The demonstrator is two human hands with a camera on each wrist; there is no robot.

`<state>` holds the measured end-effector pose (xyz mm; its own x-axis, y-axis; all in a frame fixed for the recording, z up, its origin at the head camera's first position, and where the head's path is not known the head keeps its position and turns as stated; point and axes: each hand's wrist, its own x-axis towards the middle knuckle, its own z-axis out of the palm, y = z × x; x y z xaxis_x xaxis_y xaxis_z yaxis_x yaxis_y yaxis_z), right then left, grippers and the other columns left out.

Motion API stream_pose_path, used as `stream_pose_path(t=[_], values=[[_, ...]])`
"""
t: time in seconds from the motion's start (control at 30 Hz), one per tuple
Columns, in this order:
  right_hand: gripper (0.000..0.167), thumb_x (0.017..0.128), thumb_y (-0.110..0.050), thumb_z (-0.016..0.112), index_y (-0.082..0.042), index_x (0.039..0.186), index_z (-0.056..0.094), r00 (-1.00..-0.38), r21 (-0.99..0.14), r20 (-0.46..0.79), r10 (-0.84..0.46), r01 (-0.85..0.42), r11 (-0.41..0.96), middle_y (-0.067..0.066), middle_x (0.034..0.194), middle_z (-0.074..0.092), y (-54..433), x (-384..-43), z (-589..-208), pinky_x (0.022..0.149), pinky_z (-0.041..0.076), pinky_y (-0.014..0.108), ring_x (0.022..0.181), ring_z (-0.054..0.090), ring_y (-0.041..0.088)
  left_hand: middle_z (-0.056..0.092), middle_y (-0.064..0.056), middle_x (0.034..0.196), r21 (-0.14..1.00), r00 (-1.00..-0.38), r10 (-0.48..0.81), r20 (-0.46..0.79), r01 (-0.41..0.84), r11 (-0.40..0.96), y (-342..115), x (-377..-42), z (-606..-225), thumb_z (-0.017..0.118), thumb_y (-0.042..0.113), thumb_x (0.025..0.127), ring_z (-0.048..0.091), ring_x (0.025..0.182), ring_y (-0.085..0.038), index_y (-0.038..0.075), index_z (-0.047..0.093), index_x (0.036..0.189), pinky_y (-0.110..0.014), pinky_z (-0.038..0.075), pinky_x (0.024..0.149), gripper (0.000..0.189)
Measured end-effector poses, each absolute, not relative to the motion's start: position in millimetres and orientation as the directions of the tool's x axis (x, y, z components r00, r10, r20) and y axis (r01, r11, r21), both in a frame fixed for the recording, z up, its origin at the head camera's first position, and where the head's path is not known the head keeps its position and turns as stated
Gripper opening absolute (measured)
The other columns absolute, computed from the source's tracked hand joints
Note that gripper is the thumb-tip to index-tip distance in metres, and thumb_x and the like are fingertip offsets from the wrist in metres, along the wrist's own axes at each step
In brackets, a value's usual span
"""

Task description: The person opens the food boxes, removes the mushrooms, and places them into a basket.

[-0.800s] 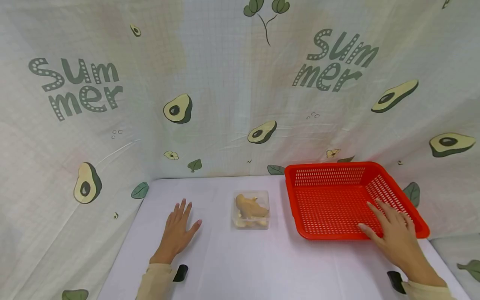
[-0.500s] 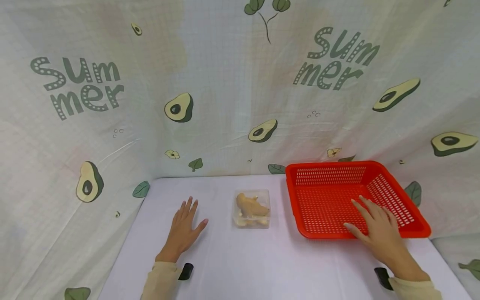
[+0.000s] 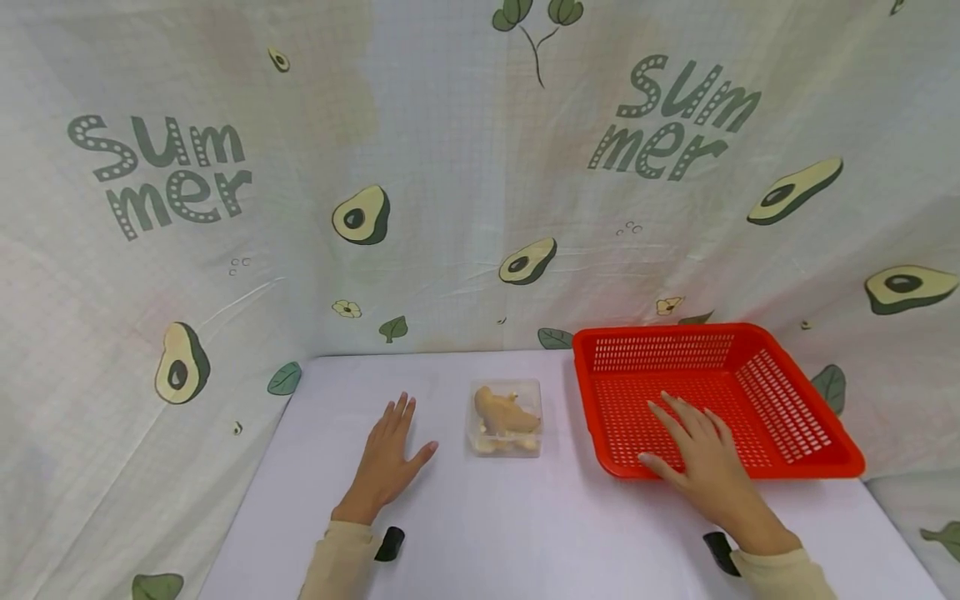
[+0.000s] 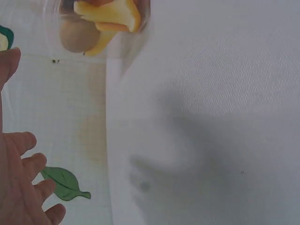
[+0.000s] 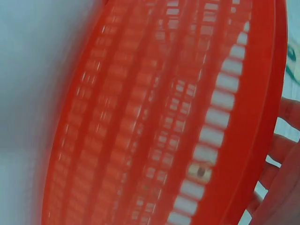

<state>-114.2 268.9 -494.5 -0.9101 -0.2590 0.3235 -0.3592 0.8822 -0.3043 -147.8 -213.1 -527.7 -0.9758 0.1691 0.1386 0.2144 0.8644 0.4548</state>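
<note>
Both hands sit closer together than a moment ago. At left the cloth [image 3: 442,167] reads "Summer"; the left hand [image 3: 384,465], grip released, is near the clear box [image 3: 506,418] on the bench [image 3: 555,533], yellowish contents cropped in the left-wrist view. "Summer" repeats above the red basket [image 3: 712,379], partly hidden by the right hand [image 3: 711,467], grip also released; contact is hard to judge.

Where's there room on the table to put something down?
The white table is bare before the clear box, between left hand and right hand; a narrower strip separates box and red basket. It's crowded where the right hand overlaps the basket's near rim.
</note>
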Motion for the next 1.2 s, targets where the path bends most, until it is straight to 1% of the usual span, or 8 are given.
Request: stream_pose_path(t=[0.07, 0.13, 0.37, 0.53, 0.73, 0.93, 1.03, 1.2], values=[[0.077, 0.092, -0.047, 0.079, -0.007, 0.152, 0.052, -0.895, -0.294, 0.345, -0.283, -0.389, 0.873, 0.023, 0.157, 0.043, 260, -116, -495, 0.117, 0.027, 0.075, 0.141, 0.039, 0.049, 0.024, -0.021, 0.173, 0.465, -0.975, 0.176, 0.139, 0.221, 0.857, -209, -148, -527, 0.067, 0.046, 0.1, 0.02, 0.158, -0.047, -0.002, 0.03, 0.164, -0.069, 0.024, 0.126, 0.088], [0.077, 0.092, -0.049, 0.078, -0.008, 0.152, 0.052, -0.884, -0.289, 0.359, -0.301, -0.412, 0.864, 0.021, 0.157, 0.044, 251, -117, -496, 0.115, 0.03, 0.074, 0.14, 0.041, 0.048, 0.025, -0.021, 0.172, 0.472, -0.973, 0.181, 0.142, 0.227, 0.852, -204, -147, -527, 0.067, 0.047, 0.1, 0.021, 0.158, -0.047, -0.002, 0.031, 0.164, -0.07, 0.025, 0.126, 0.088], [0.077, 0.088, -0.039, 0.084, -0.007, 0.151, 0.054, -0.866, -0.291, 0.359, -0.349, -0.459, 0.839, 0.02, 0.156, 0.046, 214, -117, -496, 0.117, 0.029, 0.072, 0.14, 0.043, 0.046, 0.027, -0.019, 0.172, 0.516, -0.971, 0.194, 0.139, 0.239, 0.822, -188, -145, -533, 0.067, 0.048, 0.1, 0.024, 0.157, -0.046, -0.001, 0.032, 0.164, -0.073, 0.027, 0.123, 0.088], [0.077, 0.086, -0.037, 0.087, -0.006, 0.149, 0.056, -0.848, -0.295, 0.368, -0.383, -0.497, 0.816, 0.017, 0.156, 0.049, 191, -119, -497, 0.118, 0.03, 0.071, 0.14, 0.045, 0.043, 0.029, -0.019, 0.171, 0.539, -0.964, 0.217, 0.156, 0.267, 0.799, -178, -145, -538, 0.068, 0.047, 0.1, 0.027, 0.156, -0.047, -0.001, 0.032, 0.164, -0.07, 0.03, 0.123, 0.087], [0.079, 0.084, -0.036, 0.09, -0.006, 0.149, 0.057, -0.807, -0.271, 0.414, -0.421, -0.551, 0.789, 0.017, 0.153, 0.053, 170, -123, -500, 0.118, 0.035, 0.067, 0.139, 0.049, 0.04, 0.03, -0.018, 0.171, 0.572, -0.962, 0.22, 0.16, 0.272, 0.774, -166, -145, -540, 0.068, 0.045, 0.099, 0.028, 0.156, -0.045, -0.002, 0.031, 0.164, -0.066, 0.03, 0.125, 0.087], [0.077, 0.081, -0.029, 0.093, -0.006, 0.146, 0.058, -0.756, -0.231, 0.469, -0.456, -0.604, 0.763, 0.017, 0.15, 0.055, 151, -125, -501, 0.114, 0.041, 0.063, 0.135, 0.053, 0.037, 0.03, -0.019, 0.171, 0.603, -0.958, 0.227, 0.178, 0.288, 0.743, -155, -144, -542, 0.07, 0.039, 0.1, 0.03, 0.156, -0.044, -0.003, 0.03, 0.164, -0.062, 0.031, 0.126, 0.086], [0.075, 0.078, -0.025, 0.094, -0.006, 0.143, 0.061, -0.728, -0.221, 0.5, -0.47, -0.632, 0.743, 0.016, 0.148, 0.057, 141, -125, -502, 0.112, 0.043, 0.061, 0.132, 0.056, 0.036, 0.031, -0.02, 0.17, 0.643, -0.958, 0.221, 0.182, 0.286, 0.71, -150, -143, -544, 0.071, 0.035, 0.1, 0.031, 0.155, -0.043, -0.003, 0.028, 0.164, -0.061, 0.031, 0.126, 0.086], [0.072, 0.076, -0.022, 0.096, -0.007, 0.139, 0.063, -0.701, -0.217, 0.526, -0.482, -0.658, 0.721, 0.015, 0.145, 0.06, 123, -127, -502, 0.111, 0.047, 0.061, 0.129, 0.059, 0.036, 0.032, -0.022, 0.169, 0.692, -0.967, 0.196, 0.162, 0.253, 0.676, -142, -143, -544, 0.073, 0.036, 0.099, 0.033, 0.154, -0.043, 0.0, 0.026, 0.166, -0.062, 0.034, 0.124, 0.089]])
